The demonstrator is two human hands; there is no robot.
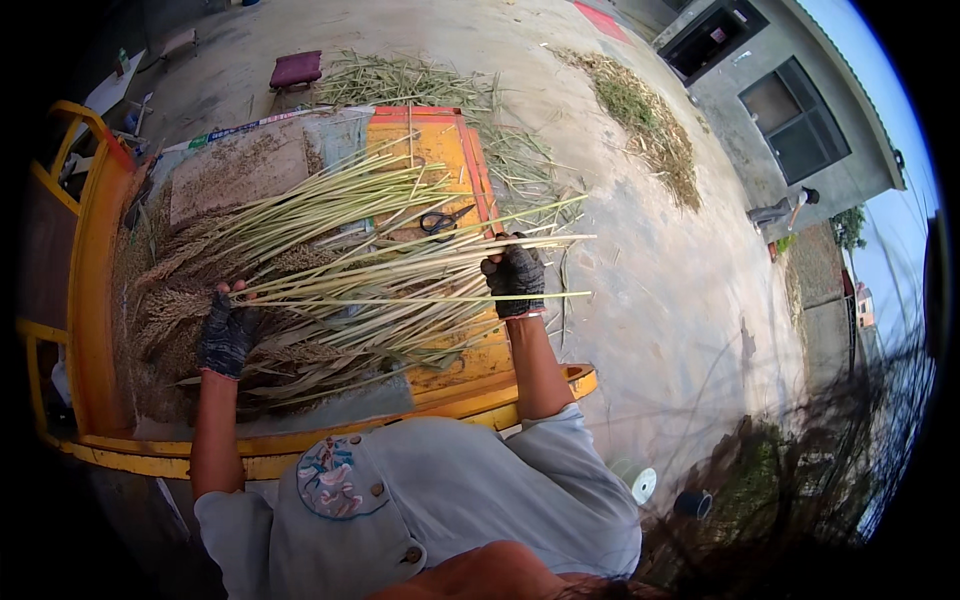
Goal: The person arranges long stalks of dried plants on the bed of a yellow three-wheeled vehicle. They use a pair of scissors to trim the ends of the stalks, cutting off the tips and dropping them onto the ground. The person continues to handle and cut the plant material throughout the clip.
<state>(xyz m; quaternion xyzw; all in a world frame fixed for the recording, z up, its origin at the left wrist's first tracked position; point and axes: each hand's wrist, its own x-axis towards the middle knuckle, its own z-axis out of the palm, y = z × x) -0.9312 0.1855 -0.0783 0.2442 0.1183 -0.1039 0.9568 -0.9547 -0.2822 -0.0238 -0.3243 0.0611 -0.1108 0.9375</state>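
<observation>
Long pale-green stalks with brown seed heads (330, 215) lie in a heap across an orange metal truck bed (455, 375). My left hand (228, 332), in a dark fingerless glove, is closed around stalks just beside their brushy heads. Farther right, my right hand (515, 275), gloved alike, grips the stem ends of several stalks, which stick out past the bed's edge. Between my hands the held stalks stretch above the rest of the heap. Black-handled scissors (442, 220) rest on the bed beyond the stalks, left of my right hand.
A flat board (238, 172) strewn with seeds lies at the bed's far left. Orange rails (85, 270) rise along the left side. Cut stalks (400, 80) and a maroon stool (296, 69) stand beyond the bed. Another person (785, 210) is near the building at far right.
</observation>
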